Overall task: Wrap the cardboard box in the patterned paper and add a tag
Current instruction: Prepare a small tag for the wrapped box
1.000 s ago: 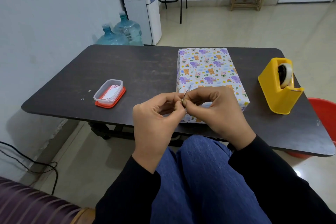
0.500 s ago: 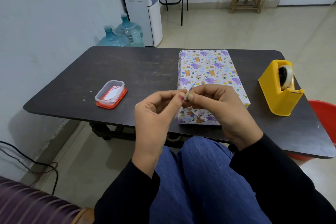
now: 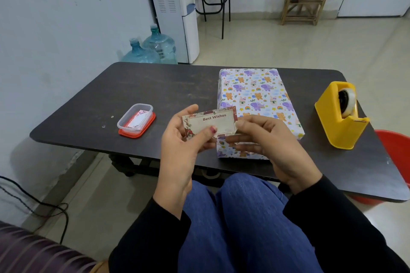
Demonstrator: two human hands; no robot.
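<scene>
The box wrapped in animal-patterned paper (image 3: pixel 255 95) lies on the dark table (image 3: pixel 155 95), right of centre. In front of its near end I hold a small card tag (image 3: pixel 213 123) printed "Best Wishes", face up toward me. My left hand (image 3: pixel 184 139) grips the tag's left part, thumb across its lower edge. My right hand (image 3: pixel 266 139) pinches the tag's right edge, its fingers curled over the box's near end.
A clear tub on an orange lid (image 3: pixel 136 121) holding more tags sits on the table's left. A yellow tape dispenser (image 3: pixel 339 115) stands at the right. A red bucket (image 3: pixel 397 153) is beside the table, water jugs (image 3: pixel 153 51) behind it.
The tag, earlier edge-on between my pinched fingertips, is now turned flat with its printed face toward me. My hands have spread slightly apart.
</scene>
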